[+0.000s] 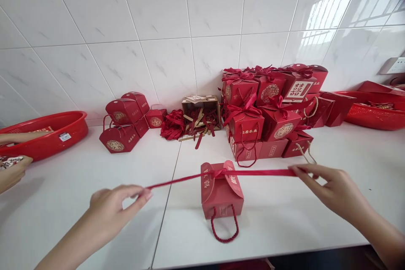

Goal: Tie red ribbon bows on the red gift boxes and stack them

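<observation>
A small red gift box (223,198) with a twisted cord handle stands on the white table in front of me. Across its top runs a red ribbon (259,172), crossed in a knot between the curved flaps and pulled taut to both sides. My left hand (118,204) pinches one end of the ribbon between thumb and fingertips, left of the box. At the right, my right hand (329,185) pinches the other end. Neither hand touches the box itself.
Stacked red boxes with bows (268,109) stand behind to the right. Several more boxes (122,122), a ribbon pile (173,124) and an open carton of strips (202,116) line the wall. Red basins (72,128) sit at both sides. Another person's hands (14,173) show at far left.
</observation>
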The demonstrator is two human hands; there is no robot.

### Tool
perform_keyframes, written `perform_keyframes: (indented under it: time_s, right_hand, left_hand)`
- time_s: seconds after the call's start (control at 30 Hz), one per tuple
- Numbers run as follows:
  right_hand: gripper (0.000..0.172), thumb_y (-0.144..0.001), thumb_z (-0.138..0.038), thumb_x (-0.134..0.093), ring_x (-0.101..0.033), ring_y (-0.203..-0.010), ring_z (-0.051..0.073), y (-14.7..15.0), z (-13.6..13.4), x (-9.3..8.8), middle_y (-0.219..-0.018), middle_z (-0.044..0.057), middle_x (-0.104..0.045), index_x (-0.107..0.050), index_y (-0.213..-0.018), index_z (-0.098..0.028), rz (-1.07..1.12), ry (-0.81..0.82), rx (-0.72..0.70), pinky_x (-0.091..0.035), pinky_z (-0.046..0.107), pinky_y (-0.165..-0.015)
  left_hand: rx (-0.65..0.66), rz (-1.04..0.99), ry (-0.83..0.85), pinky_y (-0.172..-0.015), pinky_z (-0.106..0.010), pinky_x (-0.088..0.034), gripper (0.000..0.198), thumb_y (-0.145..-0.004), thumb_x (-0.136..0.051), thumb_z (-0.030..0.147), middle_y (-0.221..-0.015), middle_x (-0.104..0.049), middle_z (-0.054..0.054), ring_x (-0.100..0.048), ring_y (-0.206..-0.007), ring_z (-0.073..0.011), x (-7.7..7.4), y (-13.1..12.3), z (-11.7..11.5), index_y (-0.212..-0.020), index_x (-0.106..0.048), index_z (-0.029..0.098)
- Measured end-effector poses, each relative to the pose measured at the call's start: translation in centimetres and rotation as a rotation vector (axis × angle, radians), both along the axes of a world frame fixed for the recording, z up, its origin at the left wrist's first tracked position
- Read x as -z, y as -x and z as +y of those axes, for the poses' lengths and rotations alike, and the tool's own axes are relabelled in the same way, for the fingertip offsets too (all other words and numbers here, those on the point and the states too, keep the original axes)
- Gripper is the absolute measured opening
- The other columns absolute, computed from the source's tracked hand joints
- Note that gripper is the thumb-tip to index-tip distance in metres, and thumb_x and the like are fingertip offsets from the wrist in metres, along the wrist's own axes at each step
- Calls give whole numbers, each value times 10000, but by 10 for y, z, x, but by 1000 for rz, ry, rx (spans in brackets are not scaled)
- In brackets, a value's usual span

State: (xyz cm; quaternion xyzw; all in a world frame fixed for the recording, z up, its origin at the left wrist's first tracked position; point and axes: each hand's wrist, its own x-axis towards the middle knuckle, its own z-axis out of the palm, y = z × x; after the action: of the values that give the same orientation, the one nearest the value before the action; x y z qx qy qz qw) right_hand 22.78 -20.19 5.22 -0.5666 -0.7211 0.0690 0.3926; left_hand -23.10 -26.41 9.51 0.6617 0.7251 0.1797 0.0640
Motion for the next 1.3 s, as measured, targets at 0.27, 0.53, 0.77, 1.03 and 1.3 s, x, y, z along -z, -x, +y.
perform_keyframes:
  time_s: [0.27,0.53,0.77,1.03,1.3]
  right_hand:
    - [376,-836,-486,-571,-659,-936,276,17,5,20,-1114,110,-674,-650,-1089,-219,88,225,-72,-541,308,-534]
    - [328,-900,-488,-513,-607,-785,177,95,11,-3,-827,49,-643,-579,-829,-175,296,410,-502,-501,310,-733]
    - [394,-823,-540,-609,-440,-502,68,115,10,-1,-670,-55,-470,-417,-810,-196,618,803,-602,-306,201,-455]
    - [483,-776,-567,-648,-218,-500,73,91,17,4,-570,-110,-285,-298,-782,-234,539,695,-498,-176,204,-459]
    - [347,-901,-348,-498,-411,-563,121,67,6,-3,-671,-1,-447,-435,-596,-194,124,393,-643,-362,268,-512]
  left_hand:
    - [83,-152,130,-843,-327,-463,318,-798,-552,528,-1224,-639,-63,-541,-1153,-315,3,-26,11,-709,-630,232]
    - [265,-612,146,-727,-277,-441,293,-880,-476,517,-872,-539,-1,-536,-799,-165,6,-106,41,-875,-462,225]
    - [249,-734,209,-627,-251,-384,363,-848,-530,536,-756,-427,51,-436,-674,-124,30,-122,51,-811,-338,230]
    - [281,-672,230,-537,-235,-295,365,-837,-521,549,-589,-360,73,-366,-545,-110,22,-98,53,-739,-434,208]
    - [351,-573,658,-522,-235,-293,200,-698,-630,361,-590,-499,33,-418,-542,-121,5,-69,79,-778,-646,179]
